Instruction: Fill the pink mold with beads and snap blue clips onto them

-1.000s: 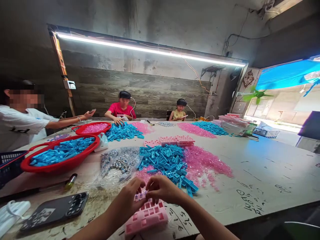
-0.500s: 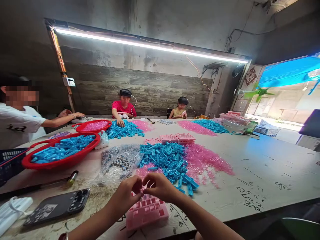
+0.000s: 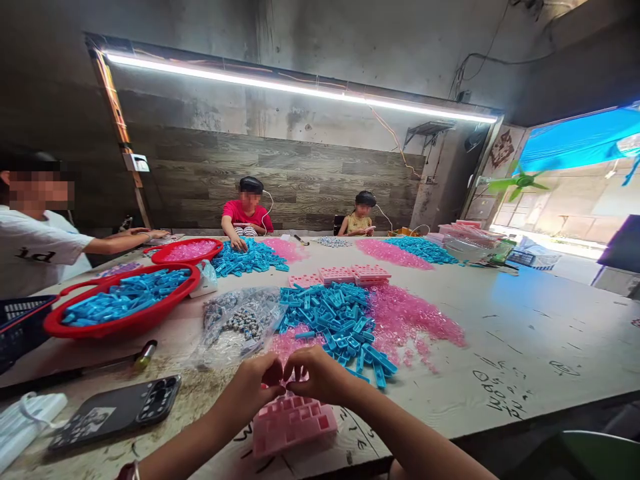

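My left hand (image 3: 261,381) and my right hand (image 3: 316,375) meet fingertip to fingertip just above the far edge of a pink block with rows of square openings (image 3: 295,427). Both are closed in a pinch; whatever sits between the fingers is too small or hidden to make out. Right behind my fingers lie small clear pink pieces (image 3: 415,320) and a heap of blue plastic pieces (image 3: 330,310). To the left of these, a clear plastic bag (image 3: 243,323) holds small dark and silvery parts.
More pink blocks (image 3: 337,275) stand behind the blue heap. On the left are a red basket of blue pieces (image 3: 177,297), a phone (image 3: 117,413), a white device (image 3: 30,427) and a hammer-like tool (image 3: 145,355). Three people sit around the table (image 3: 500,320).
My hands stay pinched over the pink block, with only slight finger movement. Across the table, the person on the right has lowered their hands; the person at left has shifted their hands slightly.
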Demonstrator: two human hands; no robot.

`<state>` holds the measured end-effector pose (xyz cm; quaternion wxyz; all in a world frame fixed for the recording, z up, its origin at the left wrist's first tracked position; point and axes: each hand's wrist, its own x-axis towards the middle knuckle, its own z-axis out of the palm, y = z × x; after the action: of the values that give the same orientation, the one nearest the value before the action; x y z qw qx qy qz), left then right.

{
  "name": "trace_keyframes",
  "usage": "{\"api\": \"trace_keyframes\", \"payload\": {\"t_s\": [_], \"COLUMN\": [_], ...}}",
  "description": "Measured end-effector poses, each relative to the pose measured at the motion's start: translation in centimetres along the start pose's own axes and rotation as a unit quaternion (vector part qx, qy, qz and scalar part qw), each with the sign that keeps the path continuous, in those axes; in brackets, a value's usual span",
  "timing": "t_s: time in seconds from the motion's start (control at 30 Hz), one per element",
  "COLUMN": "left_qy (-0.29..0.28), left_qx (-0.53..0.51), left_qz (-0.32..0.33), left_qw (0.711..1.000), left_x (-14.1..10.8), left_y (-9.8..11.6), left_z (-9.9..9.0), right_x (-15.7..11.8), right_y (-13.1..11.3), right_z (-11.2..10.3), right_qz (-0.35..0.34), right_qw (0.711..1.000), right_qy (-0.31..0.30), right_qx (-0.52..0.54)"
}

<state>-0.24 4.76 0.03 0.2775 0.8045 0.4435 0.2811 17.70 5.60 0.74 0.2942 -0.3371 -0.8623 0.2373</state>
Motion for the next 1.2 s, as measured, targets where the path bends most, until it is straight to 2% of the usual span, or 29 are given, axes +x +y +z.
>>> {"api": "trace_keyframes", "payload": {"t_s": [0.33,0.5,0.6,0.7,0.77,1.2], "left_qy": [-0.009,-0.012,-0.042,-0.083,-0.09,-0.049], "left_qx": [-0.027,0.046,0.091,0.114,0.121,0.106], "left_qz": [-0.002,-0.01,-0.005,-0.007,0.001,0.077], "left_qw": [1.0,0.999,0.995,0.99,0.989,0.99], "left_x": [-0.3,-0.5,-0.7,-0.9,-0.9,-0.6], "left_y": [0.5,0.9,0.8,0.4,0.1,-0.5], "left_z": [0.1,-0.6,-1.0,-1.2,-1.2,-0.8], "right_x": [0.1,0.1,0.0,0.0,-0.1,0.0], "right_y": [-0.3,0.3,0.6,0.5,0.2,-0.1], "right_z": [-0.2,0.2,0.2,0.0,0.1,1.3], "right_qz": [0.036,0.063,0.073,0.058,0.042,-0.037], "right_qw": [0.999,0.998,0.996,0.997,0.998,0.989], "right_qy": [-0.011,-0.006,-0.003,-0.004,-0.001,-0.038], "right_qx": [0.006,-0.026,-0.045,-0.043,-0.05,-0.136]}}
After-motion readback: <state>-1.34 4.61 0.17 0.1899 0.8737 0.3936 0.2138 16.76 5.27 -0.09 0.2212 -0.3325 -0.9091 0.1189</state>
